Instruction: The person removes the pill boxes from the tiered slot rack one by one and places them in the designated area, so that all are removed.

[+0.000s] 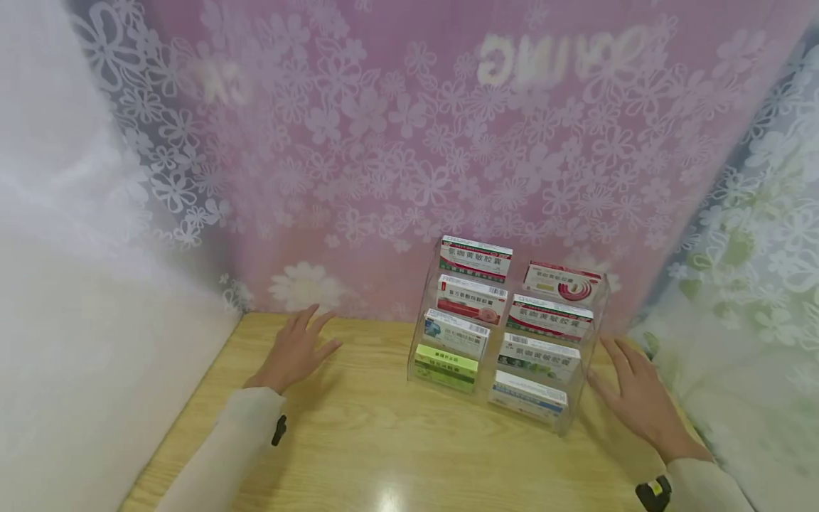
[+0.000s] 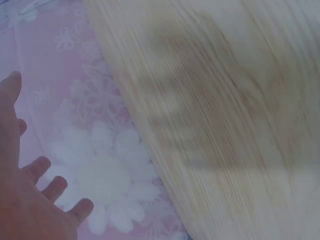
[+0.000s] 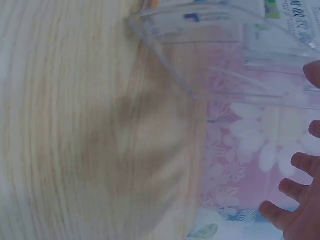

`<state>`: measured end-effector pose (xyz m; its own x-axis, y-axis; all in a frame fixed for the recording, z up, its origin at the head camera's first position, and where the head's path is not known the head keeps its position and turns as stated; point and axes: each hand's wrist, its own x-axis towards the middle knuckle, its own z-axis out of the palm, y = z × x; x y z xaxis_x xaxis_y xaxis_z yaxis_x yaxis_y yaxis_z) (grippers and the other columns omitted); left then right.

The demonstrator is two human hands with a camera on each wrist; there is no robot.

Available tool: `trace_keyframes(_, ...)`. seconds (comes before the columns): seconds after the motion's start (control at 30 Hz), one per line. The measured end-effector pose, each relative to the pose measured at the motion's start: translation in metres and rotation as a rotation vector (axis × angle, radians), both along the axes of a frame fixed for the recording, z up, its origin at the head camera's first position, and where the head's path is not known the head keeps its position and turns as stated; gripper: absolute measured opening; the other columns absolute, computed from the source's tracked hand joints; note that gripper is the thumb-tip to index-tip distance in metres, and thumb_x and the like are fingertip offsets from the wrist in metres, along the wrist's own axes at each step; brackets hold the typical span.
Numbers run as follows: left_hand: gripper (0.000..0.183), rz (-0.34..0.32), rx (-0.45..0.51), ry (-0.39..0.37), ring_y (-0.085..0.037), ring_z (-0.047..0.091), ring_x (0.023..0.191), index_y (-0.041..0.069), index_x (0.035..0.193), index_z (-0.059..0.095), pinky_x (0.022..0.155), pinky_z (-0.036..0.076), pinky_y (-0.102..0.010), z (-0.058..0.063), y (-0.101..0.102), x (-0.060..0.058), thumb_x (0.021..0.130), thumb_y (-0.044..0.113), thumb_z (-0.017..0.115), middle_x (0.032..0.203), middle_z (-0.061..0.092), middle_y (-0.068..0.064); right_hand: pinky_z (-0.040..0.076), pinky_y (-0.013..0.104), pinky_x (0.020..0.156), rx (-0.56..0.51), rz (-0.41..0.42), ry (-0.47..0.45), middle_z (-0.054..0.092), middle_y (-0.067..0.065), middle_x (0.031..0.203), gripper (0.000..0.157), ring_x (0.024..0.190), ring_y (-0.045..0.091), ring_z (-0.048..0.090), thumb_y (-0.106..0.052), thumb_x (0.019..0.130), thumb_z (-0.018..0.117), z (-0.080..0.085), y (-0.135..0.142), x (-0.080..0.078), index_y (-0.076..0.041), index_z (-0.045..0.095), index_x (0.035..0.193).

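Note:
A clear plastic tiered rack (image 1: 491, 355) holds several medicine boxes in two columns, right of centre on the wooden table. A lime green box (image 1: 446, 368) sits lowest on the left, a white and blue box (image 1: 530, 397) lowest on the right. Close beside the rack's right side is my right hand (image 1: 643, 398), fingers spread and holding nothing. In the right wrist view its fingertips show near the rack's clear side panel (image 3: 170, 60). My left hand (image 1: 296, 352), apart from the rack to its left, has loosely spread fingers with nothing in them.
The wooden table (image 1: 384, 427) ends at a pink floral curtain (image 1: 384, 178) behind the rack. A white side wall (image 1: 96, 284) borders it on the left, and a pale floral cloth (image 1: 761, 320) on the right. Dark bands sit at both wrists.

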<state>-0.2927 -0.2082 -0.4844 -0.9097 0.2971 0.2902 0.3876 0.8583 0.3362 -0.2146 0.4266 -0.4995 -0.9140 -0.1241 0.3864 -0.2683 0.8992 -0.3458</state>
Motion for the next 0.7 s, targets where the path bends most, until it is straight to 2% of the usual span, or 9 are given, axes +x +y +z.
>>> trace_keyframes(0.17,0.068,-0.072,0.079,-0.050,-0.052,0.032,0.158,0.016,0.167,0.044,0.121,0.031,-0.082,0.009,0.020,-0.004,0.109,0.042,0.068,0.174,0.034,-0.023,0.026,0.088,0.111,-0.055,0.006,-0.007,0.029,0.038,0.170,0.079,0.147,0.068,0.031,-0.035,0.112,0.061,0.013,-0.008,0.000,-0.009,0.021,0.175)
trace_keyframes(0.27,0.066,-0.115,0.127,-0.076,-0.048,0.034,0.159,0.020,0.167,0.044,0.123,0.035,-0.076,0.013,0.032,-0.006,0.110,0.042,0.068,0.174,0.034,-0.019,0.024,0.086,0.115,-0.091,0.019,-0.001,0.029,0.037,0.171,0.079,0.149,0.068,0.031,-0.032,0.113,0.060,0.020,-0.012,0.001,-0.009,0.018,0.176)
trace_keyframes(0.4,0.064,-0.188,0.183,-0.090,-0.042,0.039,0.158,0.024,0.167,0.045,0.123,0.041,-0.069,0.022,0.050,-0.008,0.110,0.038,0.069,0.172,0.038,-0.016,0.041,0.080,0.109,-0.137,0.023,0.002,0.027,0.036,0.173,0.085,0.146,0.065,0.038,-0.029,0.113,0.060,0.027,-0.018,0.004,-0.012,0.006,0.177)
trace_keyframes(0.53,0.063,-0.275,0.201,-0.076,-0.039,0.048,0.152,0.021,0.165,0.047,0.121,0.046,-0.064,0.031,0.070,-0.007,0.108,0.032,0.072,0.164,0.048,-0.017,0.061,0.068,0.087,-0.207,0.043,0.005,0.029,0.035,0.172,0.092,0.134,0.063,0.051,-0.021,0.111,0.065,0.030,-0.026,0.004,-0.016,0.002,0.177)
trace_keyframes(0.6,0.062,-0.309,0.191,-0.069,-0.036,0.052,0.149,0.019,0.164,0.048,0.120,0.049,-0.061,0.033,0.081,-0.007,0.108,0.031,0.072,0.161,0.051,-0.016,0.065,0.060,0.081,-0.245,0.064,-0.004,0.029,0.034,0.171,0.094,0.131,0.062,0.054,-0.017,0.109,0.068,0.030,-0.030,0.004,-0.018,0.003,0.178)
trace_keyframes(0.7,0.061,-0.345,0.185,-0.084,-0.034,0.052,0.149,0.017,0.163,0.050,0.121,0.049,-0.056,0.037,0.099,-0.007,0.107,0.027,0.073,0.160,0.053,-0.015,0.065,0.050,0.076,-0.288,0.093,-0.027,0.027,0.034,0.172,0.097,0.129,0.062,0.057,-0.013,0.108,0.069,0.029,-0.034,0.004,-0.023,0.003,0.178)
